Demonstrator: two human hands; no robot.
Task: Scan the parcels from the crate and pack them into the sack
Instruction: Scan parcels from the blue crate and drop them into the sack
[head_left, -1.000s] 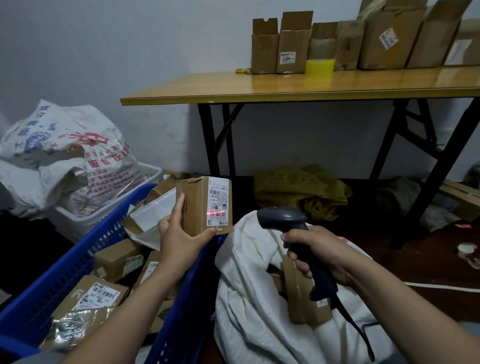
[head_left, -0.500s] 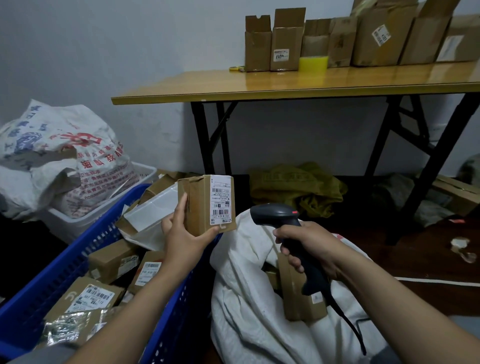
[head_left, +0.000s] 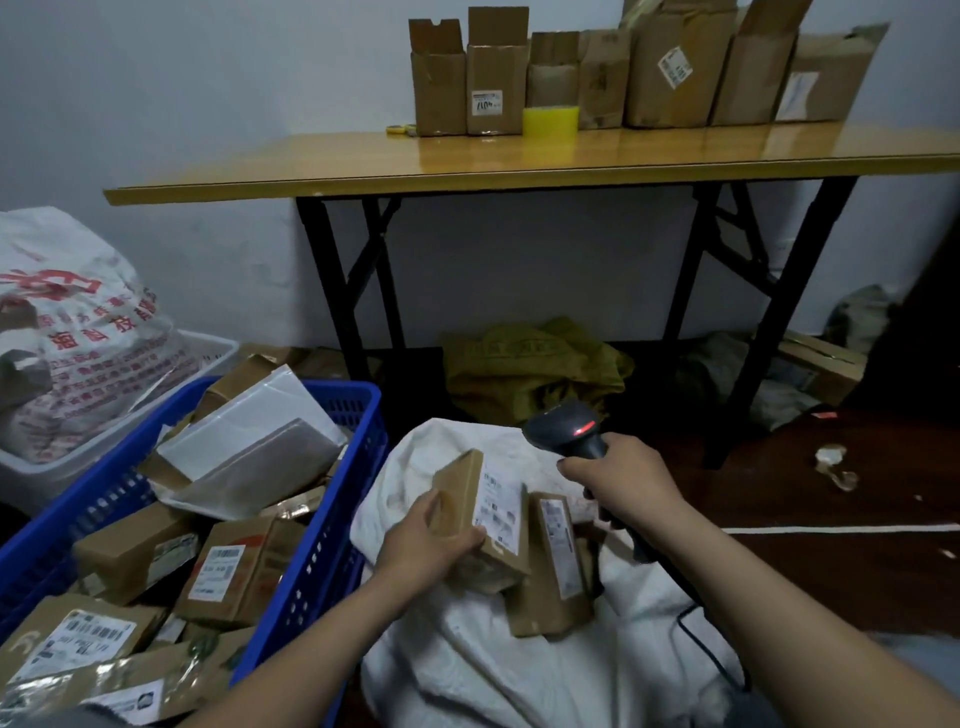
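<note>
My left hand (head_left: 423, 540) grips a small brown cardboard parcel (head_left: 488, 519) with a white barcode label, held low over the open mouth of the white sack (head_left: 467, 670). Another brown parcel (head_left: 556, 566) lies inside the sack, right beside the held one. My right hand (head_left: 621, 483) holds the black barcode scanner (head_left: 569, 428) by its handle, above the sack's right side; a red light glows on its head. The blue crate (head_left: 332, 525) at the left holds several labelled parcels and mailers.
A wooden folding table (head_left: 519, 166) stands ahead with open cardboard boxes (head_left: 613, 78) and a yellow tape roll (head_left: 549, 122) on top. A white bin with a printed bag (head_left: 78, 338) sits at the left. Olive sacks (head_left: 530, 369) lie under the table.
My left hand has carried the parcel from above the crate's edge down and right into the sack's mouth. The scanner hand has stayed above the sack, and the view has tilted down.
</note>
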